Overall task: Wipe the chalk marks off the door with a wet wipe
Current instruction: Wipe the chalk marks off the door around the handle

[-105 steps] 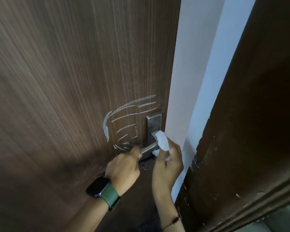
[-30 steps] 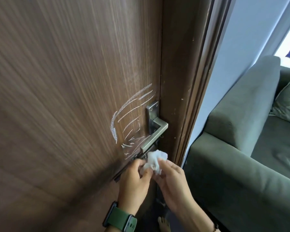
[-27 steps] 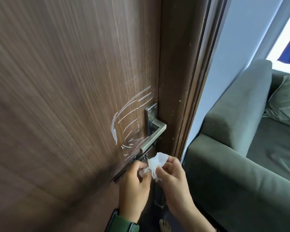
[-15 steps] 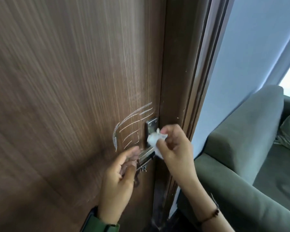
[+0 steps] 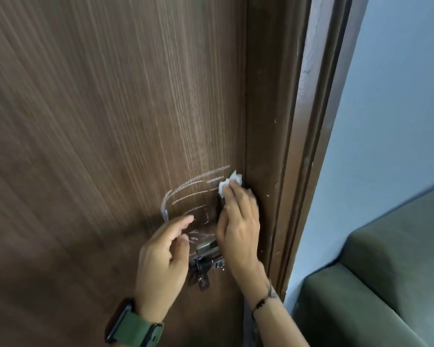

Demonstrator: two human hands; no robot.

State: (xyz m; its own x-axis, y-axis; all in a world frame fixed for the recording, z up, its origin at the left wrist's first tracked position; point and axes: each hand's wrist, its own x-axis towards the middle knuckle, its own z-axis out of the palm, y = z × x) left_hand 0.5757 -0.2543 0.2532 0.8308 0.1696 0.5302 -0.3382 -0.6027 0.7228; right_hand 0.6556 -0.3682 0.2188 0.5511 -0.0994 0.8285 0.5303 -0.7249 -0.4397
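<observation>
White chalk marks (image 5: 191,189), a curved outline with several strokes inside, sit low on the brown wooden door (image 5: 98,121) near its right edge. My right hand (image 5: 238,226) presses a crumpled white wet wipe (image 5: 232,181) flat against the door with extended fingers, at the right end of the upper chalk strokes. My left hand (image 5: 163,259) hovers just below the marks with its fingers loosely curved, holding nothing. It wears a watch with a green strap.
The metal door handle (image 5: 207,246) shows between my hands, with keys (image 5: 201,269) hanging under it. The dark door frame (image 5: 293,146) runs along the right of the door. Beyond it are a pale wall (image 5: 398,96) and a green sofa (image 5: 386,284).
My right hand has moved the wipe up from in front of the handle plate onto the door at the chalk strokes. My left hand let go of the wipe and now hangs loose.
</observation>
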